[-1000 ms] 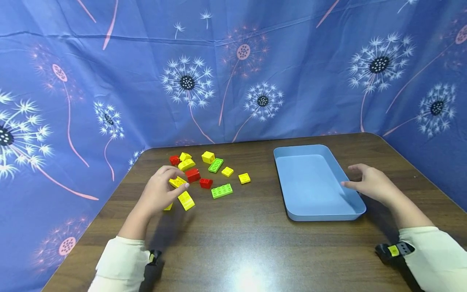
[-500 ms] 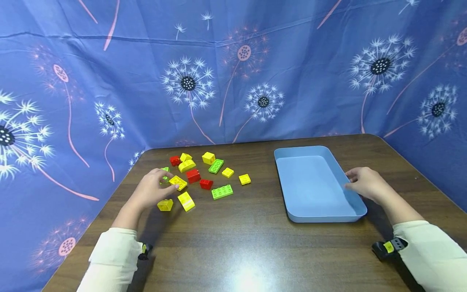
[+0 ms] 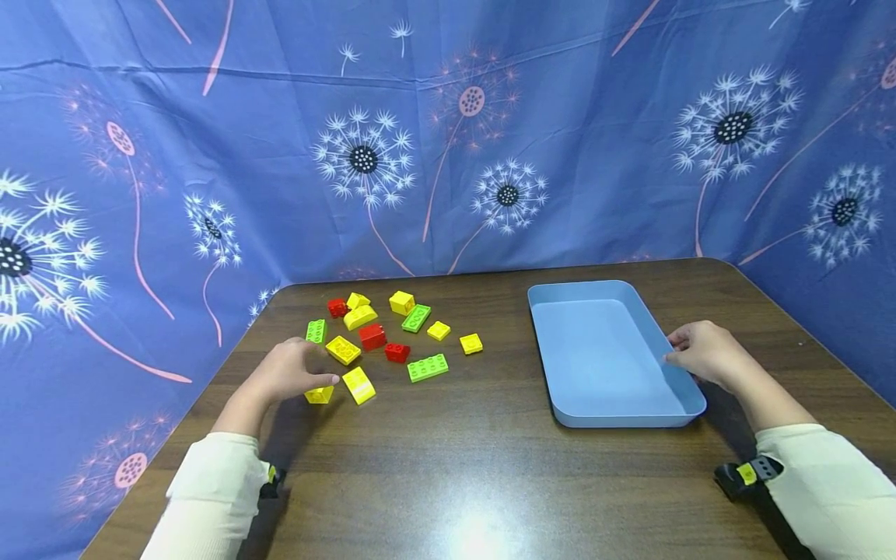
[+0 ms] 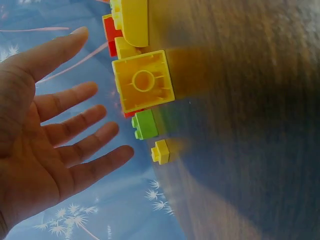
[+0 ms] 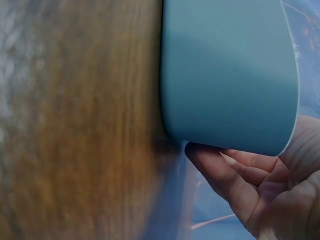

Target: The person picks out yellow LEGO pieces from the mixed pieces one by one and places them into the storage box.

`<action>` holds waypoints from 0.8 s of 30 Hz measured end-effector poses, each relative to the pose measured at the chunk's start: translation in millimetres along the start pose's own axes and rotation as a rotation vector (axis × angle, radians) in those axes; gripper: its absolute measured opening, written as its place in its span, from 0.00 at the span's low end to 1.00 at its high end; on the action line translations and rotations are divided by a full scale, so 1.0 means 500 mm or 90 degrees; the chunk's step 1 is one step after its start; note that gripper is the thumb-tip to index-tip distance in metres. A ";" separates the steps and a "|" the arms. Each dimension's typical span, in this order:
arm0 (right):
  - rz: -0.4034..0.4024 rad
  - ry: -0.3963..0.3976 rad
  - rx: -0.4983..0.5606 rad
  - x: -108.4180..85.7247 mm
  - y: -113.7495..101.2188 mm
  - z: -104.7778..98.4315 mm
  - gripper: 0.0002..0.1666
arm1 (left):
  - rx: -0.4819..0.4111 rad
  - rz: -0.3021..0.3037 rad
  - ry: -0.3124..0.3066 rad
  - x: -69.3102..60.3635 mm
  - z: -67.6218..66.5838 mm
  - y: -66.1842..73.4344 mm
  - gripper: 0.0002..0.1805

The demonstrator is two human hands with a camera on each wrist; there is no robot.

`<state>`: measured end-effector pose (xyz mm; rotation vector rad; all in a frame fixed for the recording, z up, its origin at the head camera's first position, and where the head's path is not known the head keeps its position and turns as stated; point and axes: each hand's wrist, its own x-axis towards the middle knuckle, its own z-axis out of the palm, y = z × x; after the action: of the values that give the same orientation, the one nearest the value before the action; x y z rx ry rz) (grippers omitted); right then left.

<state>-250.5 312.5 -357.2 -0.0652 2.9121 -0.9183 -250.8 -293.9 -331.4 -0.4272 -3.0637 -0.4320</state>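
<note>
At ten o'clock on your counter (image 3: 392, 474), loose bricks (image 3: 372, 337) lie seemingly ready to reach, your left hand (image 3: 285, 371) spread beside them; at two, your right hand (image 3: 708, 356) pinches the tray (image 3: 595, 350) by its three-o'clock side, likely steadying it.

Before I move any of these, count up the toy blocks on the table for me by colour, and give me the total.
Yellow blocks: 8
Red blocks: 3
Green blocks: 3
Total in view: 14
</note>
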 end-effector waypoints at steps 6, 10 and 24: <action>0.000 -0.005 -0.002 0.000 0.000 0.000 0.22 | -0.007 -0.030 -0.059 0.003 0.011 -0.008 0.29; 0.002 -0.006 -0.004 0.000 0.001 -0.002 0.23 | -0.007 -0.031 -0.082 0.006 0.019 -0.011 0.26; 0.010 -0.007 0.005 0.001 0.003 -0.004 0.22 | 0.022 -0.002 -0.090 0.012 0.019 0.003 0.10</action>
<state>-251.0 314.9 -356.7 -0.0469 2.8944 -0.9238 -255.8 -288.4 -339.7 -0.4714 -3.2023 -0.3624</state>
